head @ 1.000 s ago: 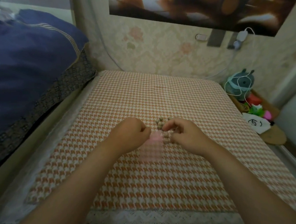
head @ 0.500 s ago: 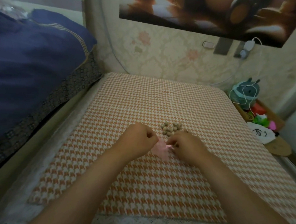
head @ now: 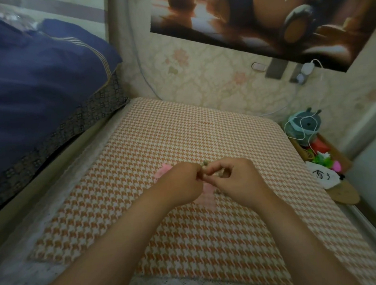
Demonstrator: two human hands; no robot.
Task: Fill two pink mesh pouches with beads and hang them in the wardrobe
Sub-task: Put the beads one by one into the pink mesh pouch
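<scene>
Left grip and right grip pinch the pink pouch, hanging between them.

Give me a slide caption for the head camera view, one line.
Left hand and right hand pinch a pink mesh pouch beside loose beads on a houndstooth mat.

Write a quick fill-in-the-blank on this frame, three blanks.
1. The mesh pouch between the left hand and right hand is ____.
2. A second pouch shows just beyond the ____ hand.
3. The quilt beside the cloth is dark ____.
Missing words: pink, left, blue.
</scene>
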